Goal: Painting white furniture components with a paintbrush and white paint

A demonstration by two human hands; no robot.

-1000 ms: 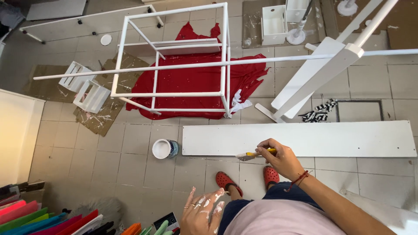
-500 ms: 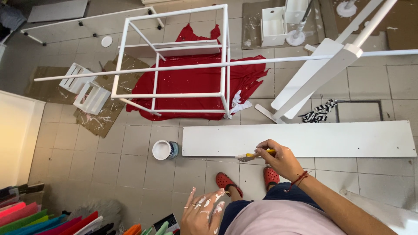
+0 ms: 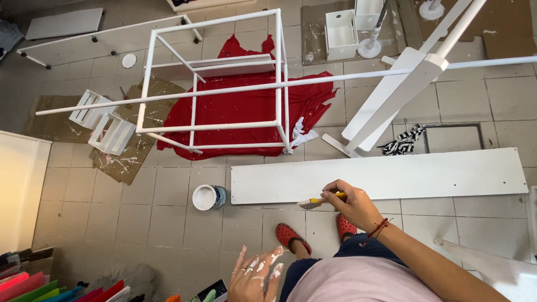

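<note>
A yellow-handled paintbrush [image 3: 320, 201] is being gripped by the closed right hand [image 3: 353, 203] at the long white board's [image 3: 386, 176] near edge; the paint-smeared left hand [image 3: 258, 275] is being held open, empty. A round white paint can [image 3: 209, 197] is sitting left of the board.

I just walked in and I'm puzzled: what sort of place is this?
Probably a home workshop or studio where furniture gets painted: a white board on the tiled floor, an open paint can, and a paint-spattered red drop cloth.

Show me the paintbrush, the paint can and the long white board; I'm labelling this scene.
paintbrush [image 3: 314, 202], head view, on the bristle end beside the fingers.
paint can [image 3: 208, 197], head view, on the white paint inside.
long white board [image 3: 425, 174], head view, on its flat top face.
</note>
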